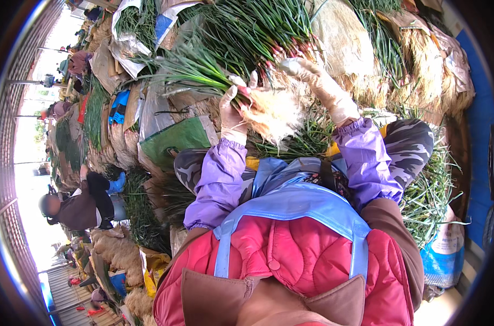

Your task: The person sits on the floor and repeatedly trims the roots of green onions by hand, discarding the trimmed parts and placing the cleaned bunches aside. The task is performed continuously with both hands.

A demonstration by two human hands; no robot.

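My left hand (235,106), in a pale glove, is closed around a bunch of green onions (208,75) with reddish bases. Their leaves point up and to the left, and their pale roots (273,112) fan out to the right. My right hand (312,77), gloved too, reaches to the right of the bunch, its fingertips beside the root ends of a larger pile of green onions (247,32). Nothing is plainly held in it. Loose green leaves (296,140) lie below, between my hands and the blue apron (287,199) over my lap.
Covered stacks of onions with hanging roots (420,61) stand at the upper right. A green sack (177,142) lies left of my knee. Cut leaves (428,199) heap beside my right leg, near a blue and white sack (444,252). Another person (79,203) sits at the left.
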